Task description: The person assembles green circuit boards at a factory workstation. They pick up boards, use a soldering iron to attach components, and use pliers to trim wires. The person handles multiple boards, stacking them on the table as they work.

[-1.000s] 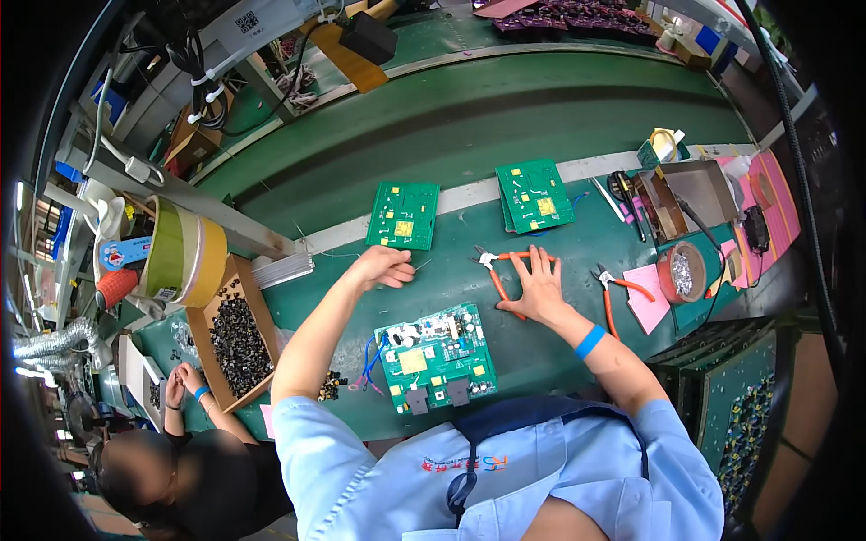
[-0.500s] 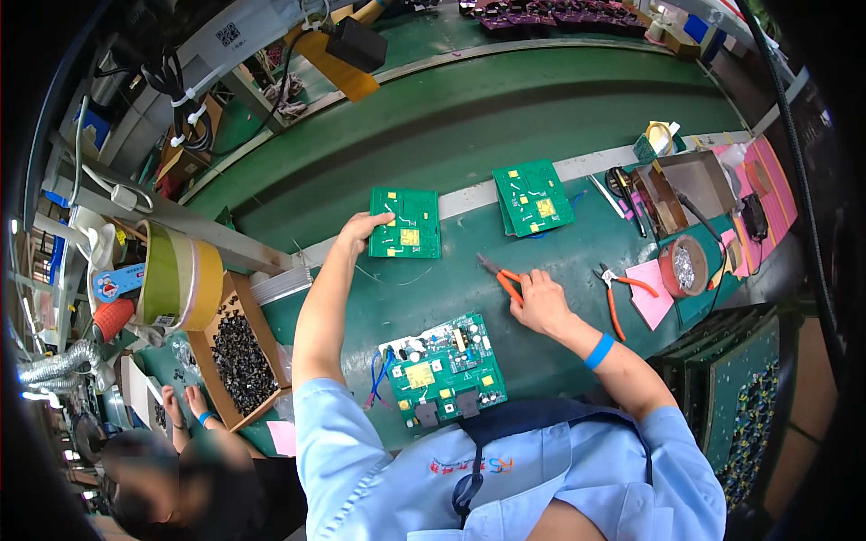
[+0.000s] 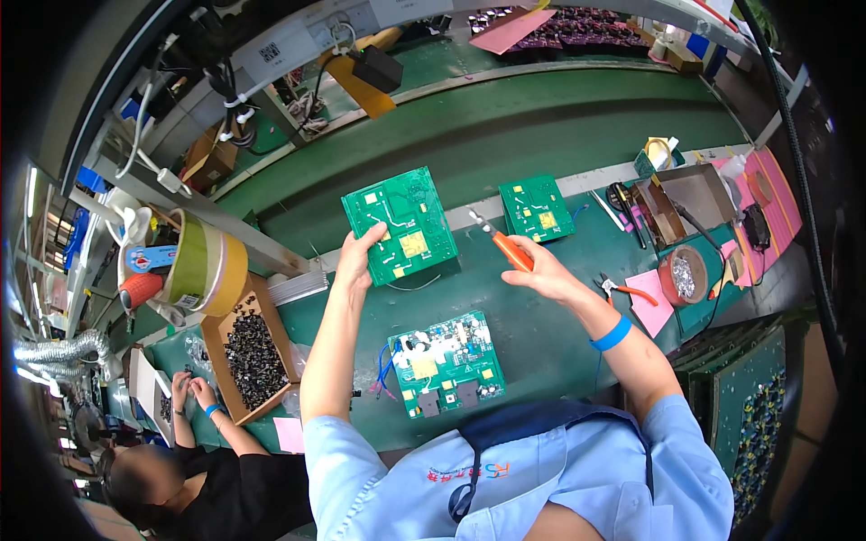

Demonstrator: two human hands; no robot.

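Note:
My left hand (image 3: pixel 355 256) grips the left edge of a green circuit board (image 3: pixel 419 203), thumb on its face; the board looks raised off the bench, and yellow patches mark the side facing me. To its right my right hand (image 3: pixel 544 273) is closed round orange-handled pliers (image 3: pixel 512 252), whose metal jaws point up and left toward the board, apart from it. Another green board (image 3: pixel 528 200) lies near the back edge of the bench. Closer to my body rests a board with components (image 3: pixel 474 347) facing up, blue wires (image 3: pixel 383 365) at its left side.
Orange-handled cutters (image 3: pixel 642 295) lie by pink paper (image 3: pixel 651 314) and a round container (image 3: pixel 667 275) on the right. A cardboard box (image 3: pixel 209 338) of small black parts stands left, beside large tape rolls (image 3: pixel 223 279). Beyond it a co-worker's hands (image 3: pixel 200 394) are at work.
The left hand's board has come up and tilted, looking larger. My right hand has moved slightly up with the pliers. The co-worker's hands have come together. The whole view has shifted a little.

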